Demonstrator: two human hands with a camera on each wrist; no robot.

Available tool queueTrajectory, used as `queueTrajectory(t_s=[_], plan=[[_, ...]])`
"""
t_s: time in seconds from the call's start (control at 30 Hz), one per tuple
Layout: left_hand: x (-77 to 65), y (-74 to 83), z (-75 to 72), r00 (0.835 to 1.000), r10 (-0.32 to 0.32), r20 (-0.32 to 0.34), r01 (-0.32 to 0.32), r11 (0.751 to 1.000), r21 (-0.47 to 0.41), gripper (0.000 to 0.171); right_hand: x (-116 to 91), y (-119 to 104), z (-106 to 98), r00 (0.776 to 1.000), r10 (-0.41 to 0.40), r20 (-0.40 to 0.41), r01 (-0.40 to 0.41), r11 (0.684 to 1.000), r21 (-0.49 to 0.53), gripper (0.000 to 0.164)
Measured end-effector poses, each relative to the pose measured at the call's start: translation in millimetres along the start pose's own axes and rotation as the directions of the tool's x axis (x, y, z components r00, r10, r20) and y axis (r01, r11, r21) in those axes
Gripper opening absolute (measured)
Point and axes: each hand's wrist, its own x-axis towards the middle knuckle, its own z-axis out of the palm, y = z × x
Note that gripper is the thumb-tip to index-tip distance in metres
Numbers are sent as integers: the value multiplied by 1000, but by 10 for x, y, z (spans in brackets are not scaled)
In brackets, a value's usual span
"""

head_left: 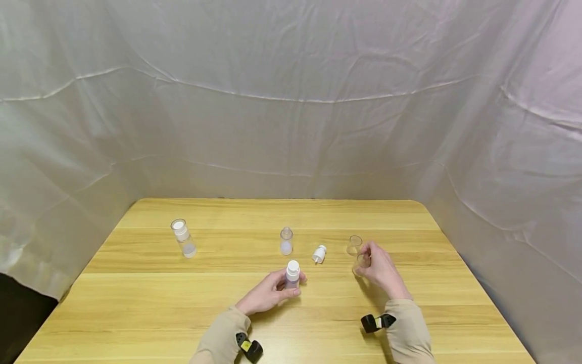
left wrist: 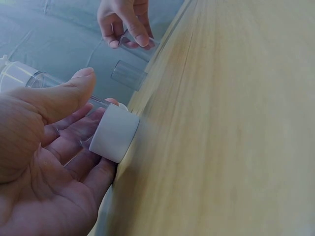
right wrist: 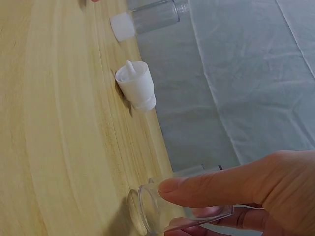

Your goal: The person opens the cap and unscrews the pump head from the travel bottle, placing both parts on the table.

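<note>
1. Now, the left hand (head_left: 272, 292) is gripping a white-topped bottle (head_left: 292, 275) above the table (head_left: 327, 318).
2. At its three o'clock, the right hand (head_left: 381, 268) is pinching a clear cup (head_left: 360, 265).
3. A white pump top (head_left: 320, 254) is lying toward two; another clear cup (head_left: 354, 245) is standing beyond.
4. A clear bottle (head_left: 286, 241) is standing at twelve, a capped bottle (head_left: 184, 238) at ten.

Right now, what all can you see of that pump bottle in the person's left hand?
The pump bottle has a clear barrel, plastic by its look, between a white pump top and a plain white base. It is roughly upright, top up, over the middle of the wooden table. The left hand holds it, thumb on one side, fingers on the other. No clear cover shows over the pump top. Whether the base touches the table, I cannot tell.
</note>
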Motion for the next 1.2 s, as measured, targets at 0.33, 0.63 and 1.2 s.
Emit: queueTrajectory(t_s=[0.33,0.63,1.2], plan=[[1,-11,0,1000,-3,-1,3,1000,-2,30,4,4,23,1000,6,18,-6,1000,-22,45],[4,6,2,1000,-8,2,8,1000,3,30,13,15,43,1000,15,25,-14,1000,-24,45],[4,-11,-2,1000,-5,-1,5,1000,3,31,11,5,43,999,22,34,-21,999,-24,49]])
